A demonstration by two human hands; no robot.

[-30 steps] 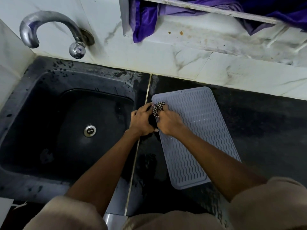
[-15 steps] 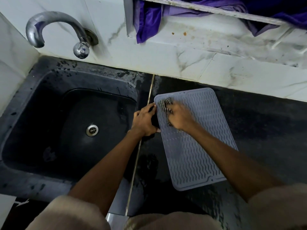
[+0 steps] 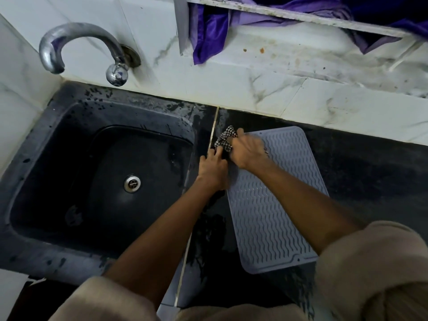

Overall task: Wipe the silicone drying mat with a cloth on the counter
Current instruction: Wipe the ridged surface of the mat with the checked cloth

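The black counter (image 3: pixel 361 172) runs along the far marble wall, with a dark sink (image 3: pixel 46 181) sunk into its left part and a curved tap (image 3: pixel 76 42) above that. On the counter, just right of the sink's rim, lies the silicone drying mat (image 3: pixel 271 216), a grey-lilac rectangle with rounded corners, a raised border and rows of wavy ribs. Its long axis runs from near to far, leaning slightly leftward at the far end, so nearly all its surface stretches from the hands back toward the person.

Both hands work at the mat's far left corner. The right hand (image 3: pixel 247 151) lies over the mat itself, its fingers curled round a bunched black-and-white checked cloth (image 3: pixel 224 140), which it presses onto that corner; the cloth spills a little past the edge onto the counter. The left hand (image 3: pixel 213 167) sits just beside it at the mat's left edge, fingers bent down against the edge or the counter; whether it pinches the mat's rim I cannot tell, since the right hand and the dark gap hide the contact.

The right hand is the nearer one to the unwiped run, so the coming stroke probably pulls nearward along the ribs.
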